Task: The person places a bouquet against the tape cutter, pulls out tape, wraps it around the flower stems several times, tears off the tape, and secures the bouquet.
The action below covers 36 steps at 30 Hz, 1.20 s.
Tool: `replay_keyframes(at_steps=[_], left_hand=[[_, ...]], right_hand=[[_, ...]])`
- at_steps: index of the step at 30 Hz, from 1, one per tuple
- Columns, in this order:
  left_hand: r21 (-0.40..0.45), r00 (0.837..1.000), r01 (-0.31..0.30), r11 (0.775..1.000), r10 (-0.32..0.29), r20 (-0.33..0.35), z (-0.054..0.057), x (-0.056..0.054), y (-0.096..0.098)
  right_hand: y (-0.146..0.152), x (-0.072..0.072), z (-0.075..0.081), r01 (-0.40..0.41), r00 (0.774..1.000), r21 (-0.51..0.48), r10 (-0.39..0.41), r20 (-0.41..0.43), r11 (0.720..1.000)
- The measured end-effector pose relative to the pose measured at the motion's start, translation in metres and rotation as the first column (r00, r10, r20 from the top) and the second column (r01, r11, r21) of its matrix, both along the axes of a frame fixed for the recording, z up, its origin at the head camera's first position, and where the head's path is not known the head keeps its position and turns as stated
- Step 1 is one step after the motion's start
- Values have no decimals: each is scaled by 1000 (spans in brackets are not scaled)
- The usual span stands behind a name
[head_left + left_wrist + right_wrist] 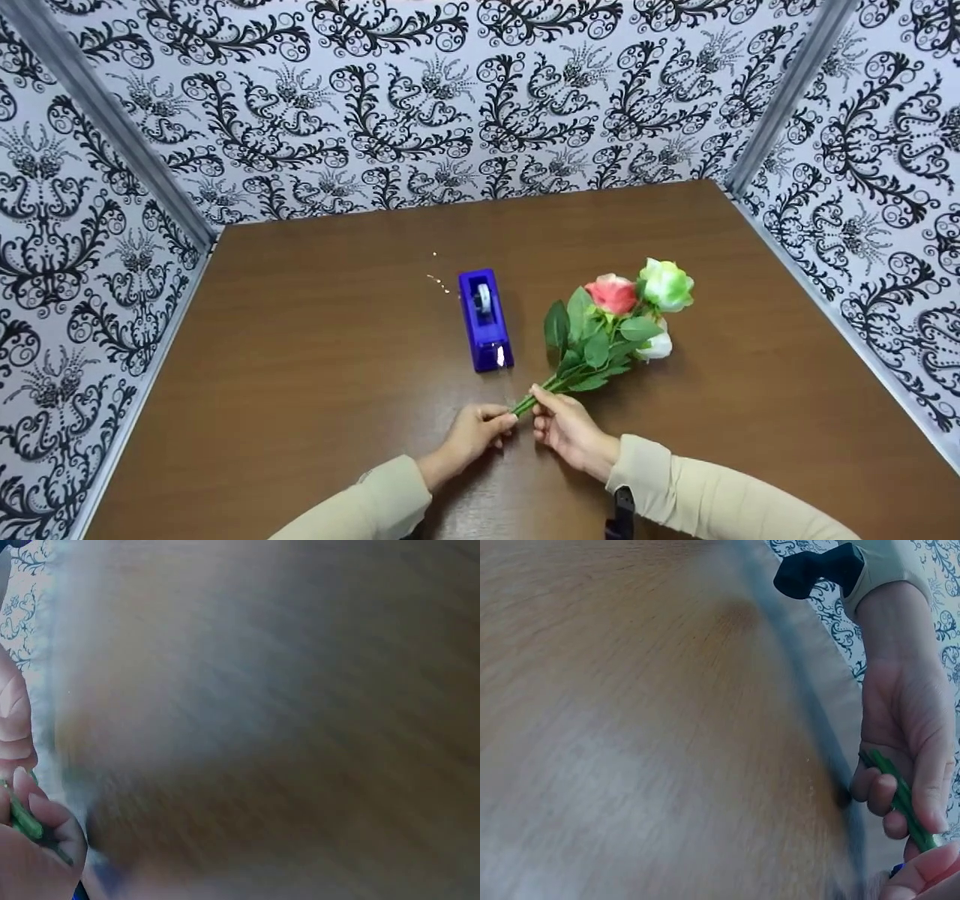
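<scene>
Blue-violet tape dispenser (486, 336) stands on the brown tabletop (330, 337), beyond the hands and just left of the flowers. In its open well sits one narrow roll of tape (484, 298), pale, set on edge; the rest of the well looks blue like the body. At the near end of the dispenser, a bright glint; from there a faint clear strip (505, 384), apparently tape, runs down toward the stems. Where it ends cannot be told.

Bunch of flowers held slantwise: stems (550, 384) low and toward the person, heads up and to the right. Three blooms: coral-red (613, 294), yellow-green with white (667, 286), and white (655, 341), the last partly behind green leaves (596, 349).

Left hand (471, 435) pinches the lower end of the stems between thumb and fingers. Right hand (571, 433) grips the same stems a little higher, thumb along the top, other fingers curled beneath. The two hands are close together; both wrist views show green between the fingers, the left one partly cut off by the frame edge.

Pale sleeves (645, 476) on both arms. Small bright marks (442, 283) beside the dispenser, nature unclear.
</scene>
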<state>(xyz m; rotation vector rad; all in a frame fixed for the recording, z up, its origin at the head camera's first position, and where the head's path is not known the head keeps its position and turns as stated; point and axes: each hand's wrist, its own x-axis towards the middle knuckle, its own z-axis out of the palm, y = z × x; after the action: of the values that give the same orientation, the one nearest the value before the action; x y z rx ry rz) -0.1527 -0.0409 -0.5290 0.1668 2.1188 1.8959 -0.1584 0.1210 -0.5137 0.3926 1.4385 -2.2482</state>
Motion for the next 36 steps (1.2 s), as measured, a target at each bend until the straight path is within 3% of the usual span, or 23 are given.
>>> replay_keyframes(at_steps=[5, 11, 16, 20, 25, 29, 36], left_hand=[[-28, 997, -47, 999, 45, -68, -2, -1, 1], [-26, 993, -86, 996, 84, -79, 7, -1, 0], [4, 1000, -25, 1000, 25, -14, 13, -2, -1], [10, 998, 40, 999, -40, 41, 6, -5, -1], [21, 995, 86, 996, -87, 45, -1, -11, -2], [24, 998, 64, 998, -64, 20, 1, -10, -4], [-66, 1000, -10, 998, 9, -4, 5, -8, -4]], right_hand=[[-2, -1, 0, 11, 1000, 34, -11, -9, 999], [-1, -3, -1, 18, 999, 23, -17, -33, 1000], [2, -2, -2, -27, 998, -28, 25, -53, 999], [2, -2, -2, -44, 998, -62, 41, -53, 997], [-1, -3, -2, -36, 998, -69, 33, -45, 997], [-4, -3, -1, -34, 999, -54, 31, -39, 998], [-8, 1, 2, -49, 998, 9, 50, -31, 999]])
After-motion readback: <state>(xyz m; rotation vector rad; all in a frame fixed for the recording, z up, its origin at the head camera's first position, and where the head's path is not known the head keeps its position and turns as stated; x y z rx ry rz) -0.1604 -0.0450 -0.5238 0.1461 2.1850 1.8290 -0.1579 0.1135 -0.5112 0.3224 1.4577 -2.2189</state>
